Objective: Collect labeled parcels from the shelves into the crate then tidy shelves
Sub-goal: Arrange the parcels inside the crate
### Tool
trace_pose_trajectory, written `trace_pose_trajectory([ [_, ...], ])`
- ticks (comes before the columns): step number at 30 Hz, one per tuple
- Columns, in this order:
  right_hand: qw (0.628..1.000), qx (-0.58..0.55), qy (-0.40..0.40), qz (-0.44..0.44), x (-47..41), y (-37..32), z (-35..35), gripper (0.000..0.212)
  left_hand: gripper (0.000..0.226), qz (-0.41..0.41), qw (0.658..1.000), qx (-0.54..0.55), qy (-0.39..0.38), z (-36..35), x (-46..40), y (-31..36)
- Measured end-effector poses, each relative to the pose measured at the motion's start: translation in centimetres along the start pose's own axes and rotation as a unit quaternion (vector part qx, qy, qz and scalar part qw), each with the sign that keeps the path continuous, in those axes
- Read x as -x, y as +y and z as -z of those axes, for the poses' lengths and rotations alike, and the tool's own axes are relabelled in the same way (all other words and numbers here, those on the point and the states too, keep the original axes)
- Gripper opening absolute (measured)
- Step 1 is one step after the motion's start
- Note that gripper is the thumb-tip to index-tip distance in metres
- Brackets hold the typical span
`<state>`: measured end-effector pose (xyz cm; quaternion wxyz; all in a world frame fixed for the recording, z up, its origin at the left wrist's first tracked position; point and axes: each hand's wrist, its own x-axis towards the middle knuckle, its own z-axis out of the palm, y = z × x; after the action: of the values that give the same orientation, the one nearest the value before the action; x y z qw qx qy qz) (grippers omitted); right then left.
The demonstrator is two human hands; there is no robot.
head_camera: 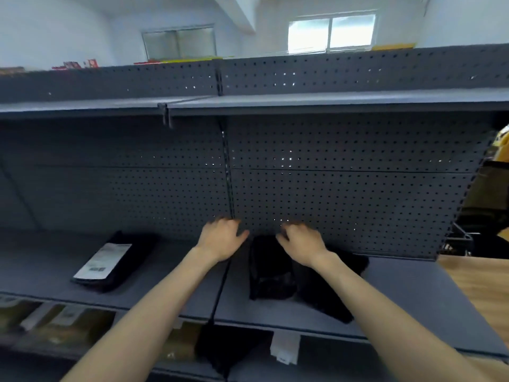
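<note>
Dark grey steel makes up the whole shelving unit, with a perforated back panel point(344, 194) behind the middle shelf point(413, 293) where both hands are working. The left hand point(220, 239) reaches to the back of the shelf near the vertical upright, fingers curled loosely and holding nothing that can be seen. The right hand point(301, 245) hangs palm down over the far end of a black parcel point(271, 274) that lies on the shelf just right of the seam between the two shelf boards; its fingers are bent and may be touching the parcel's top edge, though blur makes the contact uncertain. A second black parcel point(330, 293) lies just beside the first, to the right, partly under the right forearm.

Well apart to the left on the same shelf lies a labeled parcel point(115, 264), black with a white label point(103, 260) facing up. The label carries printed lines and what looks like a barcode block near its lower end, but none of the writing is legible.

On the shelf below, brownish packets point(63, 326) with pale tags sit at the left, and a white tag point(285, 347) hangs near the centre; their text is unreadable too. Red and yellow boxes point(80, 64) show above the top edge of the unit.
</note>
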<state>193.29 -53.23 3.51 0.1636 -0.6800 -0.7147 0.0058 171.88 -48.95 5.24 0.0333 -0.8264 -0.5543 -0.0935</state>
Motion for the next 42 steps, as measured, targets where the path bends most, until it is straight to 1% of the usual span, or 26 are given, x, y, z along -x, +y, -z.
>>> trace_pose_trajectory([
  [5, 0.999, -0.006, -0.018, -0.049, -0.2, -2.5, -4.2, 0.039, 0.050, -0.014, 0.999, 0.033, -0.023, -3.1, 1.1, -3.0],
  [12, 0.982, -0.044, -0.030, -0.183, 2.1, -1.2, -8.5, 0.043, 0.054, -0.056, 0.988, 0.094, -0.107, -8.7, 1.3, -1.0],
  [17, 0.953, -0.151, -0.073, -0.252, 3.1, 0.6, -9.9, 0.046, 0.059, -0.096, 0.976, 0.133, -0.141, -10.9, 0.5, 1.2],
  [19, 0.929, -0.228, -0.084, -0.279, 3.1, 0.9, -10.2, 0.051, 0.060, -0.121, 0.971, 0.137, -0.152, -11.7, 0.0, 1.6],
  [21, 0.909, -0.281, -0.096, -0.291, 3.0, 1.0, -10.4, 0.055, 0.060, -0.127, 0.969, 0.137, -0.158, -12.6, -0.3, 1.4],
  [23, 0.907, -0.302, -0.098, -0.279, 3.0, 1.1, -10.9, 0.058, 0.061, -0.122, 0.970, 0.141, -0.154, -13.5, -0.5, 0.8],
  [26, 0.912, -0.324, -0.069, -0.244, 2.8, 0.8, -11.1, 0.048, 0.062, -0.108, 0.974, 0.154, -0.129, -14.0, -0.1, -0.5],
  [28, 0.911, -0.346, -0.048, -0.221, 2.5, 0.4, -11.1, 0.041, 0.065, -0.080, 0.974, 0.178, -0.116, -14.0, 0.3, -1.4],
  [30, 0.910, -0.354, -0.032, -0.212, 2.1, 0.0, -11.5, 0.037, 0.069, -0.034, 0.968, 0.215, -0.121, -13.9, 0.6, -2.4],
  [33, 0.911, -0.338, -0.024, -0.235, 1.4, -0.5, -12.2, 0.035, 0.079, 0.035, 0.937, 0.311, -0.155, -14.1, 0.9, -3.8],
  [35, 0.903, -0.346, -0.046, -0.252, 1.2, -1.0, -12.6, 0.037, 0.084, 0.069, 0.907, 0.378, -0.171, -14.2, 1.1, -4.2],
  [37, 0.895, -0.362, -0.075, -0.248, 1.1, -1.5, -13.2, 0.040, 0.088, 0.085, 0.888, 0.417, -0.174, -14.3, 1.2, -4.0],
  [38, 0.893, -0.368, -0.085, -0.244, 1.1, -1.7, -13.6, 0.041, 0.089, 0.092, 0.881, 0.431, -0.174, -14.4, 1.2, -3.8],
  [40, 0.890, -0.378, -0.080, -0.242, 1.3, -1.9, -14.2, 0.046, 0.087, 0.100, 0.874, 0.442, -0.175, -14.6, 1.3, -3.3],
  [42, 0.887, -0.388, -0.061, -0.244, 1.7, -1.9, -14.3, 0.043, 0.087, 0.100, 0.867, 0.452, -0.183, -15.0, 1.4, -2.9],
])
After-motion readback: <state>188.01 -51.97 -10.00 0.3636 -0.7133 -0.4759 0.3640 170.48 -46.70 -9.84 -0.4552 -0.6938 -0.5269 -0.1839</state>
